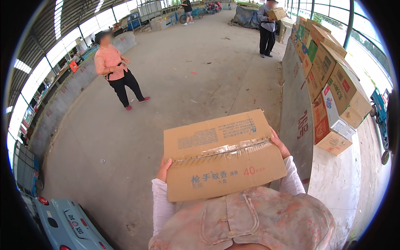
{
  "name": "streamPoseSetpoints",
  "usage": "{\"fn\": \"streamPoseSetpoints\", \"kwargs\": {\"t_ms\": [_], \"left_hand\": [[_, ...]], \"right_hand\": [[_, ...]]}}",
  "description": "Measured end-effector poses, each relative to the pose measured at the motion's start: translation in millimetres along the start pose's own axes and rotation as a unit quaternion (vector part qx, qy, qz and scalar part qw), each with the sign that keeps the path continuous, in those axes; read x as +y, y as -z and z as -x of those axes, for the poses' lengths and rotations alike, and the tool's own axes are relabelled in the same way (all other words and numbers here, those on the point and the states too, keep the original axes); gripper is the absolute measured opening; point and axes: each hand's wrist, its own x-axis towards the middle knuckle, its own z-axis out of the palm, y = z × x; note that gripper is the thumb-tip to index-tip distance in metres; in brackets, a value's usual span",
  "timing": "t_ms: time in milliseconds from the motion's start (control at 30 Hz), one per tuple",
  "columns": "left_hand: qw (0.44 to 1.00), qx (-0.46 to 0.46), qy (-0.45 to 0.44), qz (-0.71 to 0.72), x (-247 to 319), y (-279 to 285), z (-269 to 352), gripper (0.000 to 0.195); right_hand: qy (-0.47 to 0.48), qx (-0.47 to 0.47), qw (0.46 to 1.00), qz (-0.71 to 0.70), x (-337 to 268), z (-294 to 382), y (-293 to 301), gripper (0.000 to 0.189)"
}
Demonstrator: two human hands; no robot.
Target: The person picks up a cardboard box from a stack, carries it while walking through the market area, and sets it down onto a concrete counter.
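A large printed cardboard box [218, 159], its seam closed with clear tape, is held level against the front of my body. My left hand [163, 169] grips its left end, with the thumb on the top edge. At the opposite end my right hand [279, 143] holds the side near the taped seam. The fingers beneath and behind the box are hidden. Both forearms wear white sleeves.
Many cardboard boxes [325, 67] are stacked on a concrete ledge [332, 178] at the right. A person [114, 68] stands ahead on the left; another [267, 29] holds a box farther off. A light-blue car [70, 225] is at the lower left.
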Motion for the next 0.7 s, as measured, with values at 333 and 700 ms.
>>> {"fn": "streamPoseSetpoints", "kwargs": {"t_ms": [333, 700], "left_hand": [[0.999, 0.000, -0.007, -0.052, -6.5, -7.3, -1.2, 0.042], [0.998, -0.027, 0.030, -0.039, -16.1, -0.8, -6.5, 0.040]], "right_hand": [[0.005, 0.006, 1.000, -0.017, -6.3, 15.1, 8.5, 0.073], [0.008, 0.002, 1.000, 0.012, -15.7, 26.3, 21.8, 0.079]]}}
